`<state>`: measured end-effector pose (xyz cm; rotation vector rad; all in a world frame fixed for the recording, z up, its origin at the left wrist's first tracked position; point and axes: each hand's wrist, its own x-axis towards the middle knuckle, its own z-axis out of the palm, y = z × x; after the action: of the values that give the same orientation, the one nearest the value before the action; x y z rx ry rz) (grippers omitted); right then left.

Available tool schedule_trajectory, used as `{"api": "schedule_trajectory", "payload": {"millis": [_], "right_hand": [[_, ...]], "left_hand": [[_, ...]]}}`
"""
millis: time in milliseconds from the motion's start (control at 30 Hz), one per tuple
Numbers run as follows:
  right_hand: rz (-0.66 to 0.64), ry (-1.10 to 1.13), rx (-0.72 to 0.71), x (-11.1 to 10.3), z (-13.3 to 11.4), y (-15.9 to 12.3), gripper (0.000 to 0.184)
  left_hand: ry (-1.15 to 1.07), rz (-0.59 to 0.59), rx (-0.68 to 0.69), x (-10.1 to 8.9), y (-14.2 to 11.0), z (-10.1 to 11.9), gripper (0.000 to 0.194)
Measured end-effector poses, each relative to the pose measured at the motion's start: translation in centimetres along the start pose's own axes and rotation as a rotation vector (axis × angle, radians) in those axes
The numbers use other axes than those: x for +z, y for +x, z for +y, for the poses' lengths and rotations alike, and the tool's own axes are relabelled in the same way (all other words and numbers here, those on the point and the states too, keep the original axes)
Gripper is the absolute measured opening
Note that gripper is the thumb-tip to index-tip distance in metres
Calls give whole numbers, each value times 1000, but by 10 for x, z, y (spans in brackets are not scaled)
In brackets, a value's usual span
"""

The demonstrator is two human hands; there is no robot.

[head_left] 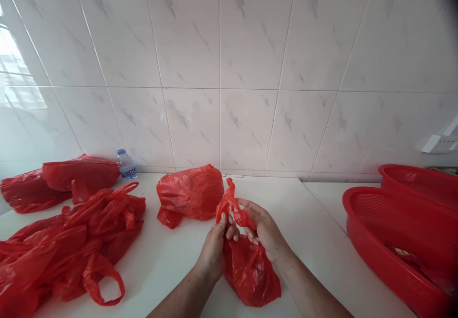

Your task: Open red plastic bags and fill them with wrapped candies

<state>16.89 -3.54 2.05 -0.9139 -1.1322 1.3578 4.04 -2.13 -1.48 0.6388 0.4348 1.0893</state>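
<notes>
A red plastic bag (252,275) with a bulging lower part sits on the white tabletop in front of me, its neck gathered upward. My left hand (218,241) is closed around that neck, thumb pressed against the fingers. On the other side, my right hand (263,227) pinches a loose strip of the bag's top with bent fingers. The upper ends of the bag stick up above both hands. What is inside the bag cannot be seen. Just beyond my left hand lies a wrapped red bag bundle (191,193).
Loose red plastic bags (71,246) are heaped at the left, with rolled red bundles (82,172) behind them. A small water bottle (127,165) stands by the tiled wall (246,127). Red plastic baskets (361,198) are at the right, the nearer one holding something partly hidden.
</notes>
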Motion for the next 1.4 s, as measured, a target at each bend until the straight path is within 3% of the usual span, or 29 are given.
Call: {"api": "schedule_trajectory", "payload": {"millis": [100,167,300,433,500,633,733,833,933,1067,1200,1300,1400], "right_hand": [[-90,-51,33,3,2,-1,56],[-121,-104,46,3,6,1,48],[91,-188,-7,-2,20,8,37],[155,-234,-72,-6,29,12,27],[112,-245,-83,-6,29,9,26],[-90,-72,-14,-8,26,2,32],[-182,97,72,-13,25,1,42],[-192,-11,38,-14,24,0,22],[-135,-139,-22,-9,24,0,20],[50,-366,-55,-8,33,4,21],[211,-569,-148,-15,41,8,21],[204,-540,-160,-16,39,8,32],[63,-363,-103,-16,31,7,31]], "left_hand": [[173,-36,-6,-1,-2,0,44],[267,-56,3,-1,-4,1,36],[401,-76,20,5,-10,4,11],[479,-154,38,10,-14,3,27],[496,-100,64,8,-13,2,24],[541,96,42,-6,-10,-1,40],[487,98,25,-10,-9,0,38],[423,70,48,-7,-10,2,33],[460,86,134,-2,-9,3,23],[670,148,291,-2,-7,-2,15],[821,102,352,1,-10,-8,13],[839,76,340,4,-12,-10,9],[812,129,388,3,-13,-10,11]]}}
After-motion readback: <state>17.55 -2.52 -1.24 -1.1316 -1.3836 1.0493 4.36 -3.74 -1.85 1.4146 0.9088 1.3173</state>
